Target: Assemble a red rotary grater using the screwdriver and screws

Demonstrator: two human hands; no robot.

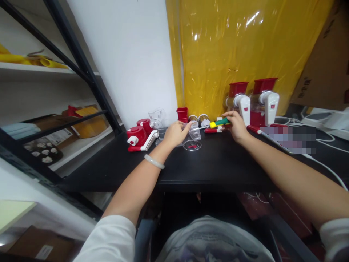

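My right hand is closed around the green and yellow handle of a screwdriver. Its thin metal shaft points left, toward a clear plastic part. My left hand grips that clear part, with the thumb toward the screwdriver. Whether the tip touches the part cannot be made out. Just below lies a clear round disc with a red piece at its middle. A red and white handle piece rests under the screwdriver. Behind my hands are a red hopper and metal drums.
On the left of the black table sits a red base with a white crank. Two assembled red and white rotary graters stand at the back right. White cables trail on the right. A shelf rack borders the left.
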